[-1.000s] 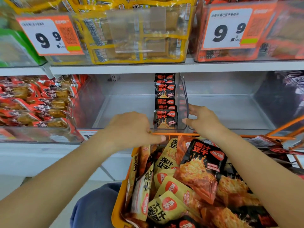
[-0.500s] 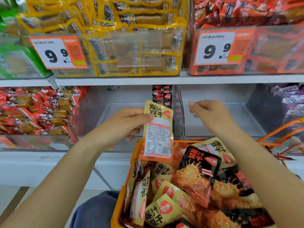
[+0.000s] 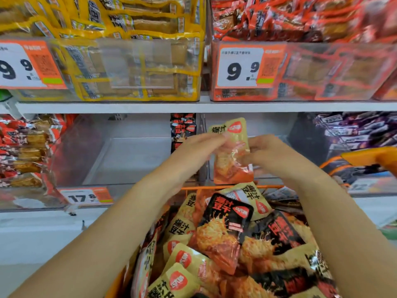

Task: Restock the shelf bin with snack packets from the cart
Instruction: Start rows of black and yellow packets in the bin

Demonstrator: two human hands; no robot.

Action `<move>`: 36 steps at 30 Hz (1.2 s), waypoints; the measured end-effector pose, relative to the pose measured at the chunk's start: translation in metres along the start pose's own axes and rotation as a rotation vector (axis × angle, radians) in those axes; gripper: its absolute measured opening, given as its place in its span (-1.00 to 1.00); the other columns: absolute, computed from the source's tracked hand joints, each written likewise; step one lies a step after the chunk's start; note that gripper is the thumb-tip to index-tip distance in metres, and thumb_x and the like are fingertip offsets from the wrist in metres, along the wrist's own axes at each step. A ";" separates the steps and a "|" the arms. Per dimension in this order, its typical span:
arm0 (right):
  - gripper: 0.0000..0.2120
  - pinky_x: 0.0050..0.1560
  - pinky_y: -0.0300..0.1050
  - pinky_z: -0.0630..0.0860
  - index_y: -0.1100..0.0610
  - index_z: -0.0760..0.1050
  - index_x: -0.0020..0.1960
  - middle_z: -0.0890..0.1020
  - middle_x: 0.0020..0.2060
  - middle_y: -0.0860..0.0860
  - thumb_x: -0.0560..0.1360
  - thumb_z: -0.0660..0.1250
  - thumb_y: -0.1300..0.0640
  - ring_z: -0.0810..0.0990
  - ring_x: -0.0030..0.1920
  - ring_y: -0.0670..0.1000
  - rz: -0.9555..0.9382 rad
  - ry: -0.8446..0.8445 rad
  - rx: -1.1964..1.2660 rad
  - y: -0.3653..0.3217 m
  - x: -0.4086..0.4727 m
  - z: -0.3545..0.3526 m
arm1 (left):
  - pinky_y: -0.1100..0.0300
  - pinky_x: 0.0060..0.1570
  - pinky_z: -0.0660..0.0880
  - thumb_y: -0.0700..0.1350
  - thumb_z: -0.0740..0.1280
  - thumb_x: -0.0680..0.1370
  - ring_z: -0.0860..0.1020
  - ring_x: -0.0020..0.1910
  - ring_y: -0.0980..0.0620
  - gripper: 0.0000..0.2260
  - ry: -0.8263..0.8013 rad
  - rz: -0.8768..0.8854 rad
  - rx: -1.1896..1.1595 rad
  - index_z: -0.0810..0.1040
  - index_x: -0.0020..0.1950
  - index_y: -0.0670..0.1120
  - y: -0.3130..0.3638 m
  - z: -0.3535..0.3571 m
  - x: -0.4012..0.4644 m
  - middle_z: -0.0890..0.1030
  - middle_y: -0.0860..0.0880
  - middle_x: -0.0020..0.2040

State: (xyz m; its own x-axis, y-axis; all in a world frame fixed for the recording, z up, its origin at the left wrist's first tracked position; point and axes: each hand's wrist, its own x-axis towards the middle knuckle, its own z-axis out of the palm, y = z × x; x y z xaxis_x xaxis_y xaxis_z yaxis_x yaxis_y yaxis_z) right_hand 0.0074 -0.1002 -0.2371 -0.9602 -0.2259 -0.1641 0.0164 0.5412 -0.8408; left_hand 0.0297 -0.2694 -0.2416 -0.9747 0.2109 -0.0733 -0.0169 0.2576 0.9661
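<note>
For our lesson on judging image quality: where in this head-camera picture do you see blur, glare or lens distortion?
Head view: motion blur smears the left hand, the right hand and the yellow packet they hold. The price tag reads clearly, but the clear bins' fronts look hazy with reflections. The wide-angle lens bends the shelf edge. Lighting is even and soft.

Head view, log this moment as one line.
stage: packet lifted from cart | left hand: holds packet | right hand: holds packet | packet: in front of bin | cart: packets remain
</note>
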 end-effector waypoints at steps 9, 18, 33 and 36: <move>-0.79 -0.37 -0.24 0.48 0.11 0.46 -0.18 0.51 -0.32 0.04 0.49 0.25 0.39 0.48 -0.36 -0.07 0.294 0.195 0.286 0.044 0.101 -0.005 | 0.19 0.23 0.43 0.11 0.31 0.53 0.49 0.21 0.09 -0.51 -0.154 -0.236 0.365 0.32 0.44 0.05 -0.068 -0.028 0.048 0.49 0.05 0.28; -0.83 -0.20 -0.19 0.57 0.15 0.54 0.03 0.66 -0.06 0.11 0.51 0.23 0.31 0.64 -0.16 0.04 0.222 0.219 0.240 0.070 0.218 0.031 | 0.16 0.21 0.47 0.37 0.36 0.24 0.62 -0.04 0.26 -0.31 -0.128 -0.257 0.240 0.41 0.34 0.21 -0.084 -0.031 0.057 0.58 0.19 0.14; -0.67 -0.04 -0.10 0.40 0.23 0.39 0.24 0.56 0.17 0.13 0.57 0.27 0.07 0.52 0.18 0.14 0.133 0.442 -0.406 0.088 0.266 0.040 | 0.12 0.29 0.42 0.45 0.33 0.14 0.50 0.18 0.28 -0.25 -0.139 -0.243 0.205 0.43 0.30 0.25 -0.107 -0.038 0.068 0.56 0.25 0.16; -0.51 0.08 -0.07 0.47 0.21 0.30 0.27 0.54 0.15 0.10 0.49 0.37 -0.03 0.54 0.15 0.11 0.220 0.390 -0.172 0.075 0.254 0.038 | 0.12 0.27 0.43 0.43 0.33 0.14 0.51 0.18 0.25 -0.26 -0.144 -0.230 0.191 0.45 0.28 0.24 -0.107 -0.041 0.067 0.56 0.22 0.17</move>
State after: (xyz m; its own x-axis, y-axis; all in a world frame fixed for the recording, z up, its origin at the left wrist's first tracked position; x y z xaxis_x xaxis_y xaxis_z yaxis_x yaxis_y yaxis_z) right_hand -0.2252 -0.1475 -0.3616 -0.9727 0.2119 -0.0948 0.2159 0.6755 -0.7051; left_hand -0.0433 -0.3210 -0.3397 -0.9082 0.2547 -0.3320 -0.1780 0.4830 0.8573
